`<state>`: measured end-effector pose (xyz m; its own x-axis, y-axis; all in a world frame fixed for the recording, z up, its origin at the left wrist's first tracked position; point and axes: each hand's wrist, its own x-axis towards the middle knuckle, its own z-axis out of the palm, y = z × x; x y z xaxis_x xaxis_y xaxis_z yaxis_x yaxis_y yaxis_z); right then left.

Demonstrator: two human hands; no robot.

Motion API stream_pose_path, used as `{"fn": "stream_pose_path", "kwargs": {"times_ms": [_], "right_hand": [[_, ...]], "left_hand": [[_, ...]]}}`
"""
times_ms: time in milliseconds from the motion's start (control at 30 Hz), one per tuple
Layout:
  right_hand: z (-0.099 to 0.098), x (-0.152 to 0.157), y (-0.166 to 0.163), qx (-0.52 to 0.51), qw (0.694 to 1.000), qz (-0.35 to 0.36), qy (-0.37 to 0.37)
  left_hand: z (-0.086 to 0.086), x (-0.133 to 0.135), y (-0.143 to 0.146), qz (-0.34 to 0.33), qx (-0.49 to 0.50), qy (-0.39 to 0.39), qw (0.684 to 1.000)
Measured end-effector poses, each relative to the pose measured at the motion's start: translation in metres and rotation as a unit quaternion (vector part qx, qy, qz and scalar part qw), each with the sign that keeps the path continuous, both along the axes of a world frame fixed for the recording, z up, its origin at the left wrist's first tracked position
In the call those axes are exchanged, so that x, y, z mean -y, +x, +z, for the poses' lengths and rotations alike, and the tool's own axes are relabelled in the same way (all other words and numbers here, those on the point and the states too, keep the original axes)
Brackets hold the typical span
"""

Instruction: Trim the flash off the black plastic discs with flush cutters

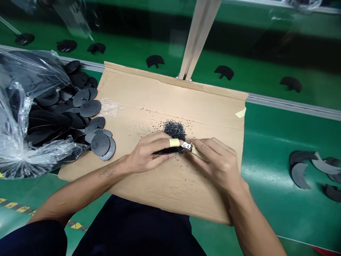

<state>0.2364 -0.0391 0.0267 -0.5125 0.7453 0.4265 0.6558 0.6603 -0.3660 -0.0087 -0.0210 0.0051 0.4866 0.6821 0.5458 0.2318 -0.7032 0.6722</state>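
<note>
My left hand [149,153] is closed round a flat black plastic piece [167,150], held edge-on over a sheet of cardboard [170,103]. A band of yellow tape wraps its forefinger. My right hand [215,160] is closed on a small tool [187,145] with a white tip, pressed against the edge of the black piece. Just beyond the hands lies a small heap of black shavings [174,128], with specks scattered over the cardboard.
A clear plastic bag [23,117] spills many black oval discs [99,144] at the left. Curved black offcuts [306,170] lie on the green table at the right. Beyond a metal rail [293,105], black parts [224,72] sit on a green conveyor.
</note>
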Motion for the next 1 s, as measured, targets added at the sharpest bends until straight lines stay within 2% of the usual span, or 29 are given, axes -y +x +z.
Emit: {"fn": "stream_pose_path", "kwargs": {"times_ms": [133, 267, 333, 433, 533, 600, 700, 800, 833, 900, 1000], "right_hand": [[-0.001, -0.001, -0.002, -0.013, 1.000, 0.007, -0.009], [-0.002, -0.001, -0.002, -0.051, 0.998, 0.000, -0.030], [-0.002, -0.001, -0.003, -0.080, 0.995, -0.021, -0.055], [-0.001, 0.000, -0.008, -0.135, 0.986, -0.044, -0.090], [-0.003, 0.003, -0.014, -0.180, 0.978, -0.023, -0.107], [-0.006, 0.004, -0.017, -0.183, 0.979, -0.013, -0.087], [-0.009, 0.006, -0.018, -0.132, 0.991, -0.005, 0.001], [-0.009, 0.008, -0.018, -0.072, 0.993, 0.022, 0.086], [-0.008, 0.008, -0.018, -0.071, 0.993, 0.037, 0.089], [-0.006, 0.008, -0.016, -0.109, 0.990, 0.071, 0.049], [-0.001, 0.004, -0.009, -0.182, 0.981, 0.069, -0.022]], "left_hand": [[-0.002, -0.002, -0.003, 0.010, -0.114, 0.090, 0.989], [-0.002, -0.003, -0.004, 0.076, -0.130, 0.163, 0.975], [-0.001, -0.003, -0.003, 0.094, -0.094, 0.145, 0.980], [0.001, -0.001, -0.001, 0.069, -0.012, 0.066, 0.995], [-0.001, 0.003, 0.003, 0.033, 0.051, 0.026, 0.998], [-0.002, 0.005, 0.004, 0.024, 0.065, 0.025, 0.997], [-0.006, 0.005, 0.005, 0.039, 0.037, 0.044, 0.998], [-0.009, 0.001, 0.004, 0.047, -0.047, 0.103, 0.992], [-0.010, 0.000, 0.003, 0.046, -0.076, 0.121, 0.989], [-0.010, -0.001, 0.003, 0.046, -0.111, 0.137, 0.983], [-0.009, -0.002, 0.001, 0.053, -0.101, 0.108, 0.988]]}}
